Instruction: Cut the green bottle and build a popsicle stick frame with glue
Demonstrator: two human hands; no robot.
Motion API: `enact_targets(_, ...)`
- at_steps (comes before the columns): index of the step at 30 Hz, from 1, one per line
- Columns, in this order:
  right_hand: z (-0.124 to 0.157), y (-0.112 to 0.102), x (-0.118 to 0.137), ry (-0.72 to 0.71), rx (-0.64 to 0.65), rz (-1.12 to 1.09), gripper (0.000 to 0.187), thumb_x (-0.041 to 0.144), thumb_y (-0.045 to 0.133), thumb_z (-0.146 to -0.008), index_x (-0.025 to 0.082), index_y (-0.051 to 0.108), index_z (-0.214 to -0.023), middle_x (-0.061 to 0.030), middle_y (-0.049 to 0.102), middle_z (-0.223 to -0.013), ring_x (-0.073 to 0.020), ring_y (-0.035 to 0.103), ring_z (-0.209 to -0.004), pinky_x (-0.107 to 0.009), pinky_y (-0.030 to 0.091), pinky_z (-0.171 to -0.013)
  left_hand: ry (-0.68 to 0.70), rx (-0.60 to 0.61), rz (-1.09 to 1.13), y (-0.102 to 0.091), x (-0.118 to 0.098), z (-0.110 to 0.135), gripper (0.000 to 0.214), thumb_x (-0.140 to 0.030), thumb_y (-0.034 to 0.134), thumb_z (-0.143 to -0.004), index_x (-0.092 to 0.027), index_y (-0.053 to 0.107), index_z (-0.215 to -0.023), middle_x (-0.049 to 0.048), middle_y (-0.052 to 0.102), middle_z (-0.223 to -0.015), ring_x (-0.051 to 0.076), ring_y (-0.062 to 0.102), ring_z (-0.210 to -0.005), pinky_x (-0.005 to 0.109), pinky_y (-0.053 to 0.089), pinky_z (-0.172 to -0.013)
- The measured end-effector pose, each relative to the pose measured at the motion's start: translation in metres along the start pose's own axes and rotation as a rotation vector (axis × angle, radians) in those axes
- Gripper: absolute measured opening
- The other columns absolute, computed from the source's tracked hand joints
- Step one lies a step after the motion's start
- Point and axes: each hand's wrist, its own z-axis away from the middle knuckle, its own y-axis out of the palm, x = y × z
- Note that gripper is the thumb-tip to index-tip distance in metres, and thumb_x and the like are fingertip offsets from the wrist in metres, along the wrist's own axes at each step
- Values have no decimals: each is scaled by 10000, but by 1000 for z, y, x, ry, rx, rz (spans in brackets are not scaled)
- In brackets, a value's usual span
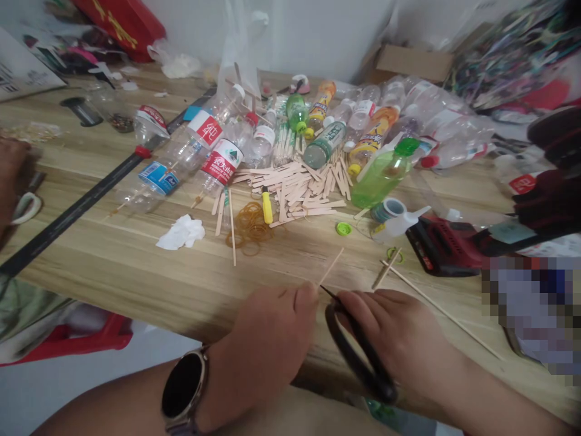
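Observation:
My left hand (279, 330), with a watch on the wrist, is closed round a thin wooden stick (333, 261) that pokes out past the fingers. Black-handled scissors (358, 351) are gripped in my right hand (399, 333). Their dark tip touches or nearly touches the stick close to my left fingers; blur hides which. To the right of my right hand lie a long thin stick (447, 306) and a short flat stick (387, 269), crossing by a small green ring. Beyond both hands are a green bottle cap (344, 229) and a heap of rubber bands (249, 227).
Wooden craft sticks (299, 188) are piled mid-table, with a yellow screwdriver (267, 206) and many plastic bottles (222, 163) around them. A red and black power tool (447, 245) lies at right. A dark pipe (77, 212) crosses the left. Another person's hand (11, 175) is at the left edge.

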Motion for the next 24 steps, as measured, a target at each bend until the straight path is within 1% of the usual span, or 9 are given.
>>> enact_targets(2, 2, 1, 0, 4, 5, -44, 515, 276, 276, -1038, 183, 631, -676, -26, 611, -498, -150, 573, -386, -246, 394, -390, -4, 2, 4, -1, 0, -1, 282, 4, 493, -764, -126, 570, -1002, 79, 691, -805, 221, 665, -642, 308, 535, -516)
enact_targets(4, 2, 2, 0, 69, 164, -199, 593, 255, 208, -1064, 195, 596, -620, 23, 573, -450, -90, 519, -322, -190, 358, -356, -14, -14, 6, -2, 0, -2, 288, 8, 471, -775, -128, 565, -1011, 80, 689, -801, 223, 667, -647, 307, 530, -520)
enact_targets(5, 2, 3, -1, 80, 172, -211, 578, 249, 218, -1063, 194, 593, -626, 29, 570, -452, -81, 511, -318, -182, 348, -352, -32, -13, 17, -2, 1, -2, 283, 7, 462, -781, -132, 562, -1006, 78, 688, -794, 225, 666, -642, 312, 530, -524)
enact_targets(10, -1, 4, -5, 43, 71, -36, 370, 288, 362, -975, 168, 647, -772, -85, 648, -599, -212, 586, -469, -305, 391, -437, -80, 68, 103, 0, 2, -1, 247, -15, 470, -789, -158, 554, -972, 58, 692, -763, 219, 664, -629, 320, 538, -550)
enact_targets(15, -3, -2, -2, 112, 225, -153, 547, 285, 219, -1052, 190, 578, -650, 14, 559, -466, -111, 479, -317, -224, 313, -361, -23, 33, 32, -1, 1, -2, 251, 11, 447, -788, -153, 554, -946, 79, 689, -782, 225, 655, -624, 313, 520, -511)
enact_targets(19, -4, -5, -7, -77, 31, 14, 414, 234, 298, -989, 169, 612, -726, -40, 593, -520, -151, 531, -394, -254, 311, -400, -115, 120, 145, -7, 1, -4, 217, -25, 446, -830, -168, 547, -958, 55, 689, -756, 216, 660, -625, 332, 547, -573)
enact_targets(20, -4, -5, -8, -75, 12, 18, 387, 236, 314, -975, 170, 612, -737, -50, 602, -536, -160, 544, -412, -259, 323, -408, -115, 121, 146, -8, 1, -4, 218, -25, 446, -827, -170, 548, -954, 54, 686, -752, 218, 658, -623, 336, 547, -574)
enact_targets(21, -3, -4, -7, -17, 51, -52, 397, 256, 312, -980, 175, 600, -719, -50, 606, -542, -159, 554, -414, -255, 338, -408, -100, 116, 131, -7, 0, -3, 222, -20, 446, -818, -168, 549, -947, 57, 682, -752, 221, 654, -620, 336, 543, -563)
enact_targets(24, -1, -2, -3, 274, 342, -475, 522, 369, 228, -1038, 187, 549, -669, -30, 635, -560, -122, 568, -374, -209, 363, -358, -29, 70, 54, -4, 0, -2, 258, 11, 449, -781, -158, 556, -945, 78, 678, -787, 232, 644, -625, 328, 520, -522)
